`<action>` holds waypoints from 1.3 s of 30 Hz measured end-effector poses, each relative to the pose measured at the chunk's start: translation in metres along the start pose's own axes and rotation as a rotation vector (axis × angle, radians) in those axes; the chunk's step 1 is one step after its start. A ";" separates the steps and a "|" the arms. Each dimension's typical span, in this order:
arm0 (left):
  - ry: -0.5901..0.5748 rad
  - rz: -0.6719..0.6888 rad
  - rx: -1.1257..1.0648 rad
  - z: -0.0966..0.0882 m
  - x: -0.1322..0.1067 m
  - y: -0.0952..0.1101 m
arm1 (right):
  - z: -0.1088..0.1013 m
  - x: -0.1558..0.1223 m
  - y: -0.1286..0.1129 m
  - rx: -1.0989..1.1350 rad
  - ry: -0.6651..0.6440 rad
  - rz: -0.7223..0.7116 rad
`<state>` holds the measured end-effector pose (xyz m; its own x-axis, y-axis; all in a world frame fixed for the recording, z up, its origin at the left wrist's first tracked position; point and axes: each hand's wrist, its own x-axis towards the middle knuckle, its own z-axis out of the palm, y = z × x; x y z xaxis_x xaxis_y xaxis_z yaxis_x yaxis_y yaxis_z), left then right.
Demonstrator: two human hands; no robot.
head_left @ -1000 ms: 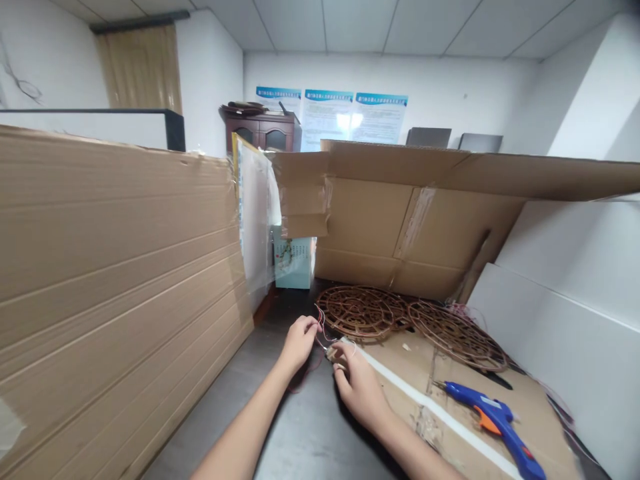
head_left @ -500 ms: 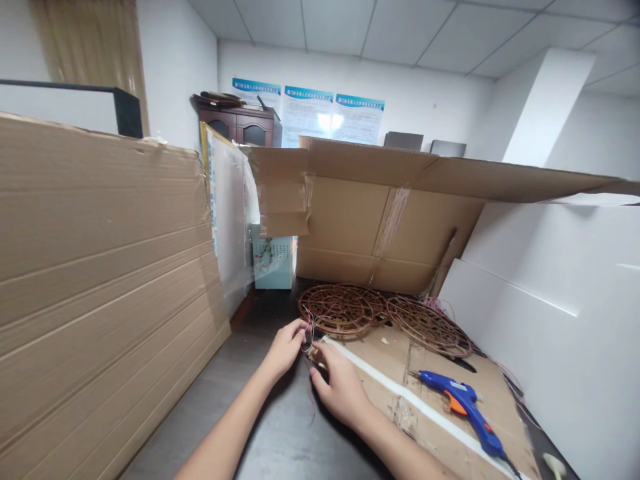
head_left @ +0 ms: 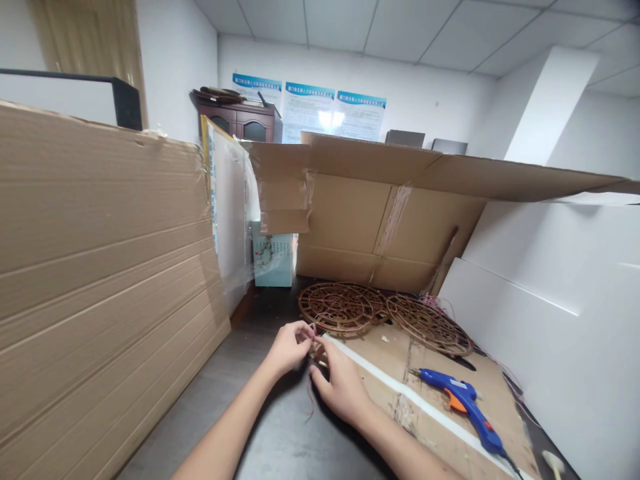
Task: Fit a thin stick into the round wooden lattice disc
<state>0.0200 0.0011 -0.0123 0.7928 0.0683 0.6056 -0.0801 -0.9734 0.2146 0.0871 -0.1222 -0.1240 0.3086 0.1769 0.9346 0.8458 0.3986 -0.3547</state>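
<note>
My left hand (head_left: 289, 347) and my right hand (head_left: 338, 385) meet over the dark tabletop (head_left: 280, 427), both pinched on thin red and white wires (head_left: 313, 333) between their fingertips. A loose red strand hangs down toward the table below them. Just beyond the hands lies a round brown lattice disc (head_left: 340, 307), with a second lattice disc (head_left: 427, 325) to its right. Both discs rest partly on a flat sheet of cardboard (head_left: 440, 393).
A blue and orange glue gun (head_left: 463, 403) lies on the cardboard at the right. Stacked cardboard sheets (head_left: 100, 280) wall off the left, an open carton (head_left: 390, 213) stands behind, white panels (head_left: 555, 313) close the right. A small pale box (head_left: 274, 261) sits at the back.
The camera swung left and tilted slightly over the second. My two hands drew closer together, the left fingers closing on the wires near the right fingertips.
</note>
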 end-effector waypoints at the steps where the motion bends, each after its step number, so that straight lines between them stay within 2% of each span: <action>1: 0.000 0.000 -0.002 0.001 0.000 0.000 | 0.000 0.000 0.001 0.003 0.002 0.008; 9: 0.021 -0.002 0.004 0.001 -0.003 0.004 | 0.000 -0.001 -0.001 0.005 -0.003 0.011; 14: 0.138 -0.031 0.050 -0.003 -0.004 0.010 | -0.003 0.000 -0.005 0.000 -0.018 0.002; 17: 0.298 -0.069 0.087 -0.009 -0.004 0.014 | -0.003 0.000 -0.005 -0.002 -0.018 -0.011; 22: 0.733 -0.154 0.216 -0.037 -0.008 0.019 | -0.003 0.000 -0.003 0.037 0.014 0.032; 24: 0.817 -0.159 0.306 -0.045 -0.009 0.020 | -0.003 0.000 -0.004 0.000 0.005 0.018; 26: 0.757 -0.138 0.398 -0.045 -0.010 0.020 | -0.004 0.001 -0.005 -0.049 -0.009 -0.012; 30: 0.334 -0.081 0.552 -0.024 -0.009 0.012 | -0.005 0.002 -0.008 -0.142 -0.037 -0.034; 32: 0.171 -0.080 0.613 -0.014 -0.010 0.008 | -0.006 0.002 -0.009 -0.177 -0.062 -0.020; 35: 0.068 -0.083 0.691 -0.011 -0.009 0.006 | -0.007 0.001 -0.011 -0.213 -0.092 -0.008; 39: 0.061 -0.048 0.755 -0.018 -0.005 0.008 | -0.007 0.001 -0.011 -0.224 -0.086 -0.008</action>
<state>0.0044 -0.0034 0.0007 0.7481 0.1048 0.6552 0.4063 -0.8531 -0.3274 0.0808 -0.1328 -0.1188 0.2716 0.2543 0.9282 0.9265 0.1920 -0.3237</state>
